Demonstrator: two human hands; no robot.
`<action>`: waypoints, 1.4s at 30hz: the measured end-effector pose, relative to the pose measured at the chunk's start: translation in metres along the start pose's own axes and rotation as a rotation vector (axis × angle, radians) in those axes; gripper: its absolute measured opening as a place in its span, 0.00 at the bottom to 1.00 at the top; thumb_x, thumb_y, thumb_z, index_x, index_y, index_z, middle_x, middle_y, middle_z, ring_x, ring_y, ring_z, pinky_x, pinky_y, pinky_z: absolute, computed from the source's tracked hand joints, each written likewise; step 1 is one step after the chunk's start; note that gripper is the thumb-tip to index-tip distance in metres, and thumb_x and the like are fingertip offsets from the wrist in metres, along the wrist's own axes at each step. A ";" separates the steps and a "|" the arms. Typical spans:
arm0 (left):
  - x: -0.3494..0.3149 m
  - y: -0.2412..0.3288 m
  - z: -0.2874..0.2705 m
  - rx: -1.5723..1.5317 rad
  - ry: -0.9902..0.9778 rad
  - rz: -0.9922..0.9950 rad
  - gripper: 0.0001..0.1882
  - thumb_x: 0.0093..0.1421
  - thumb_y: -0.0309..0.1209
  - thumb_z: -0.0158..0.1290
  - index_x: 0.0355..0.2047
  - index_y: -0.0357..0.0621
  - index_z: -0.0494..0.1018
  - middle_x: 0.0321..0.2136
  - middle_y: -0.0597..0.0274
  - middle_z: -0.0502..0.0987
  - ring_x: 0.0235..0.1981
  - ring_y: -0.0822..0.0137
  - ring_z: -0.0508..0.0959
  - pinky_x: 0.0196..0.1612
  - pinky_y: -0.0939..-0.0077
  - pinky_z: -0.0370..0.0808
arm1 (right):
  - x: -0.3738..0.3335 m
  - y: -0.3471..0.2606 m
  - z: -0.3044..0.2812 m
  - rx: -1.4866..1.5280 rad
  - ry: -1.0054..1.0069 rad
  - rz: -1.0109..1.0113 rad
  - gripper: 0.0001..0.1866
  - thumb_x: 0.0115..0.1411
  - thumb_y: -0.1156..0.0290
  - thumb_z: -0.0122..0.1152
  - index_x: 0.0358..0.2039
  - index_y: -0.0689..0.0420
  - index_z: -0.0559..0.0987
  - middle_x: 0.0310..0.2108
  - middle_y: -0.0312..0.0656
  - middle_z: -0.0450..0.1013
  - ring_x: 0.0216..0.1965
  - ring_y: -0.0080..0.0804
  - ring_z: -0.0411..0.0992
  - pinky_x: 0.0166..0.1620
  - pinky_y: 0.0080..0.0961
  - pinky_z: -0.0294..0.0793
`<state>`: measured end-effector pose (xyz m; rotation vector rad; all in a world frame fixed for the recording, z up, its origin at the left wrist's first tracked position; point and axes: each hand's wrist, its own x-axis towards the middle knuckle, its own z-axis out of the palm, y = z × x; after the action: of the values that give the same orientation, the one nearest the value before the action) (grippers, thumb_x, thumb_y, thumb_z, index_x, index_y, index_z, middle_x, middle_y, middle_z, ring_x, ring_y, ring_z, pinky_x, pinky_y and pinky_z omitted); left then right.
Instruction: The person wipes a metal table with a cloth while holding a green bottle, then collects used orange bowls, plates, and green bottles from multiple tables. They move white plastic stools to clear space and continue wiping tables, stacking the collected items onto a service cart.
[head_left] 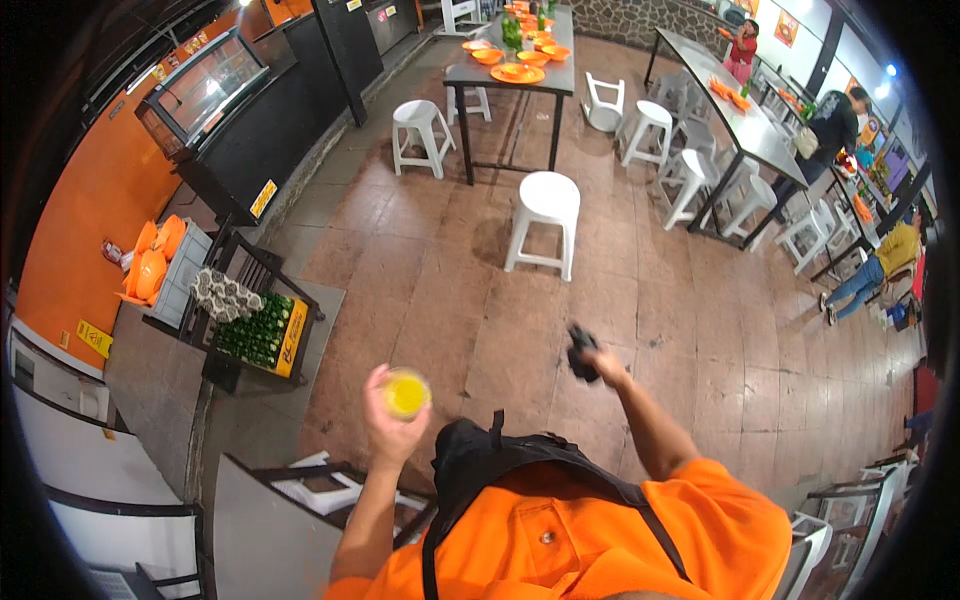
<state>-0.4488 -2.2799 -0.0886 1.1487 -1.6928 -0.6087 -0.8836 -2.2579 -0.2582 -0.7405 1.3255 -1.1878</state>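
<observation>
Head view, the only one I have. From my remote seat I look down past an orange shirt [530,520] and a black apron [475,455] at two hands held out over the tiled floor [460,310].

Left hand [388,432]: fingers curled part-way round a yellow cup [406,394], thumb side and palm against its wall. It sits ahead of the left forearm, well apart from the right hand. Motion blur; I can't tell whether the yellow is a filling or a lid. I judge it light to moderate, rigid-walled, perhaps slick; best gripped round the side below the rim and kept level in case it is liquid.

Right hand [606,364]: fingers bent in on a dark bundle [582,352], which juts out beyond the fingertips. Finger spacing unclear. I read it as soft and light, likely cloth, though I can't confirm; a pinch at its gathered middle should do.

Further ahead, a white stool [548,198] stands alone. Off left, a yellow crate [292,335] of green bottles [253,325].
</observation>
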 end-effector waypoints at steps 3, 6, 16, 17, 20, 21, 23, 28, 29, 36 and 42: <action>0.057 -0.048 -0.040 0.018 0.237 -0.062 0.45 0.46 0.24 0.68 0.64 0.38 0.58 0.50 0.53 0.70 0.53 0.58 0.72 0.58 0.65 0.70 | 0.189 -0.111 0.090 -0.567 0.104 -0.236 0.20 0.53 0.63 0.72 0.42 0.61 0.80 0.31 0.42 0.79 0.30 0.33 0.76 0.37 0.33 0.76; 0.107 -0.112 -0.093 -0.072 0.425 -0.105 0.46 0.47 0.23 0.68 0.64 0.39 0.57 0.51 0.53 0.70 0.53 0.59 0.72 0.58 0.64 0.70 | 0.312 -0.208 0.233 -0.286 -0.106 -0.310 0.15 0.58 0.70 0.62 0.44 0.63 0.78 0.32 0.41 0.79 0.32 0.31 0.78 0.39 0.31 0.77; 0.290 -0.218 -0.336 0.063 0.823 -0.053 0.46 0.50 0.20 0.64 0.66 0.39 0.53 0.54 0.53 0.70 0.55 0.63 0.73 0.58 0.67 0.72 | 0.473 -0.286 0.779 -0.991 -0.142 -1.196 0.22 0.59 0.59 0.60 0.49 0.58 0.73 0.47 0.58 0.73 0.40 0.60 0.77 0.44 0.51 0.78; 0.312 -0.230 -0.357 0.081 0.841 -0.048 0.44 0.50 0.18 0.63 0.66 0.39 0.54 0.54 0.53 0.70 0.56 0.63 0.72 0.58 0.67 0.72 | 0.482 -0.274 0.824 -1.031 -0.220 -1.166 0.24 0.58 0.57 0.61 0.50 0.58 0.73 0.48 0.58 0.73 0.40 0.59 0.78 0.44 0.50 0.79; 0.370 -0.273 -0.432 0.303 0.781 -0.098 0.40 0.50 0.19 0.64 0.63 0.38 0.59 0.54 0.54 0.71 0.55 0.63 0.73 0.59 0.68 0.72 | 0.535 -0.212 0.938 -1.479 -0.696 -1.116 0.33 0.57 0.47 0.64 0.55 0.57 0.73 0.47 0.58 0.74 0.45 0.53 0.79 0.47 0.44 0.79; 0.386 -0.292 -0.452 0.235 0.830 -0.101 0.37 0.49 0.19 0.64 0.60 0.38 0.62 0.52 0.55 0.72 0.55 0.63 0.73 0.59 0.68 0.72 | 0.536 -0.191 0.960 -1.515 -0.772 -1.108 0.40 0.55 0.41 0.66 0.58 0.58 0.72 0.45 0.56 0.75 0.48 0.54 0.77 0.51 0.45 0.78; 0.417 -0.316 -0.501 0.334 0.773 -0.131 0.37 0.49 0.19 0.64 0.60 0.38 0.63 0.51 0.57 0.73 0.55 0.65 0.74 0.59 0.68 0.72 | 0.523 -0.217 1.000 -1.483 -0.926 -1.089 0.35 0.55 0.43 0.67 0.55 0.55 0.76 0.45 0.55 0.77 0.50 0.51 0.77 0.50 0.43 0.78; 0.531 -0.353 -0.626 0.473 0.302 -0.446 0.37 0.47 0.26 0.66 0.58 0.40 0.66 0.50 0.59 0.76 0.54 0.66 0.75 0.58 0.70 0.71 | 0.560 -0.281 1.179 -0.502 -1.239 -1.241 0.08 0.54 0.77 0.64 0.36 0.60 0.79 0.30 0.47 0.79 0.29 0.44 0.79 0.34 0.35 0.77; 0.564 -0.370 -0.648 0.433 0.233 -0.510 0.36 0.48 0.25 0.65 0.58 0.41 0.66 0.50 0.59 0.75 0.54 0.66 0.74 0.59 0.70 0.70 | 0.572 -0.285 1.223 -0.424 -1.413 -1.071 0.06 0.55 0.80 0.62 0.35 0.61 0.79 0.27 0.42 0.78 0.28 0.33 0.78 0.33 0.31 0.77; 0.651 -0.485 -0.732 0.016 0.137 -0.762 0.31 0.53 0.27 0.65 0.58 0.38 0.69 0.50 0.60 0.76 0.52 0.66 0.76 0.58 0.70 0.72 | 0.581 -0.251 1.363 -0.751 -1.639 -0.779 0.17 0.51 0.72 0.70 0.41 0.63 0.80 0.30 0.46 0.79 0.28 0.33 0.76 0.33 0.34 0.76; 0.633 -0.538 -0.738 -0.236 0.678 -0.447 0.28 0.55 0.28 0.67 0.54 0.31 0.71 0.48 0.56 0.79 0.47 0.67 0.79 0.52 0.73 0.75 | 0.601 -0.253 1.401 -0.899 -1.779 -0.827 0.28 0.49 0.73 0.69 0.53 0.58 0.77 0.35 0.43 0.79 0.39 0.36 0.77 0.42 0.33 0.78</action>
<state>0.3856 -2.9996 0.0574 1.3697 -0.7755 -0.5800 0.3199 -3.1890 0.0101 -2.3273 -0.1739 0.0131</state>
